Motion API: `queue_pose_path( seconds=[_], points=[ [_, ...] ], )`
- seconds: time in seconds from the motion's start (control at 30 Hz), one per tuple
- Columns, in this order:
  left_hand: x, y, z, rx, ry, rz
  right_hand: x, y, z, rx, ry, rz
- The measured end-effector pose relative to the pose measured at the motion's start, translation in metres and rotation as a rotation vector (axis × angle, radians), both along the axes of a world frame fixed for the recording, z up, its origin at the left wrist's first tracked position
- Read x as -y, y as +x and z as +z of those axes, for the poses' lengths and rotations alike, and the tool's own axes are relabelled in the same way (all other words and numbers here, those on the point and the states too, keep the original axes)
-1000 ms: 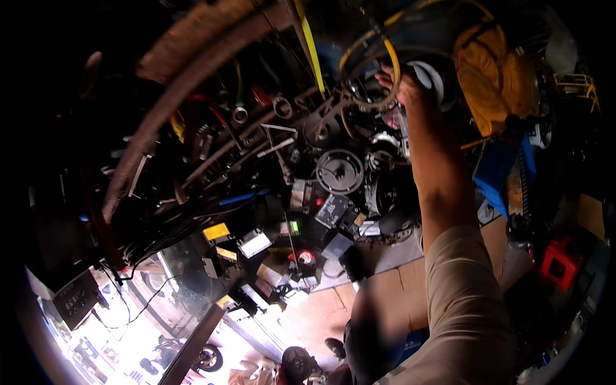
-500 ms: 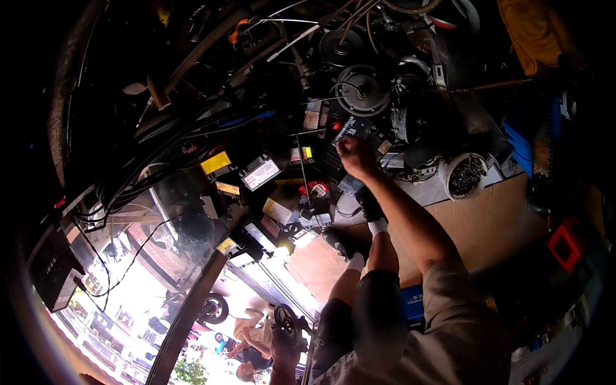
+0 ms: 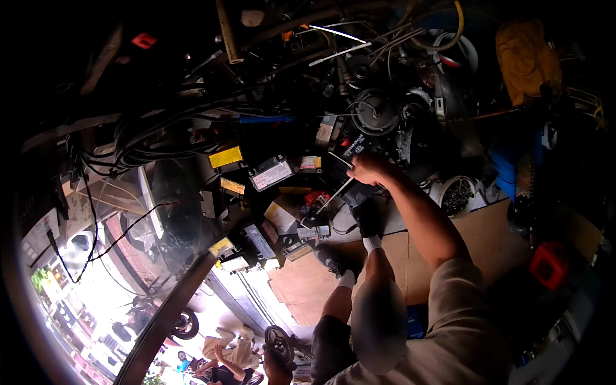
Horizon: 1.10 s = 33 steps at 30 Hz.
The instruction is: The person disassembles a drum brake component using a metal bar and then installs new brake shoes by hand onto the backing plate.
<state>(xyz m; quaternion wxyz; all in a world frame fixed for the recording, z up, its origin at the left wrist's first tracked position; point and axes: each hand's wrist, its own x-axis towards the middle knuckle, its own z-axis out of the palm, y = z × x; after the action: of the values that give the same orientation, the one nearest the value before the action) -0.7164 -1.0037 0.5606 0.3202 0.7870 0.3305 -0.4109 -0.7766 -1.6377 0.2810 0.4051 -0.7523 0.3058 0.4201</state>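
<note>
Over the batteries [image 3: 273, 175], your right hand [image 3: 369, 170] already grips a T-handled rod [image 3: 337, 194], well apart from the wheel [image 3: 278, 342] your left hand [image 3: 277, 371] holds.

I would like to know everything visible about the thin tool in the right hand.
The thin tool looks like pale, bare metal. Two slim, straight parts show, set at an angle; their meeting point is hidden by the right hand, which grips it. The longer part slants toward the picture's lower left, ending near a red item; whether its tip touches anything is unclear.
</note>
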Motion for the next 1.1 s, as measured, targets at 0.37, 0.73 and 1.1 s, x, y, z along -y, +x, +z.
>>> queue_pose_path(
  seconds=[0.37,0.73,1.1],
  points=[
    [0.013,-0.011,0.046,-0.247,-0.199,-0.048,0.052,-0.155,0.144,0.689,0.255,-1.786],
    [-0.036,-0.013,0.027,-0.161,-0.238,0.394,0.241,0.063,0.070,0.774,0.122,-1.491],
    [-0.040,-0.083,0.040,0.146,-0.119,-0.160,0.238,0.046,0.094,0.454,0.336,-1.405]
  ],
)
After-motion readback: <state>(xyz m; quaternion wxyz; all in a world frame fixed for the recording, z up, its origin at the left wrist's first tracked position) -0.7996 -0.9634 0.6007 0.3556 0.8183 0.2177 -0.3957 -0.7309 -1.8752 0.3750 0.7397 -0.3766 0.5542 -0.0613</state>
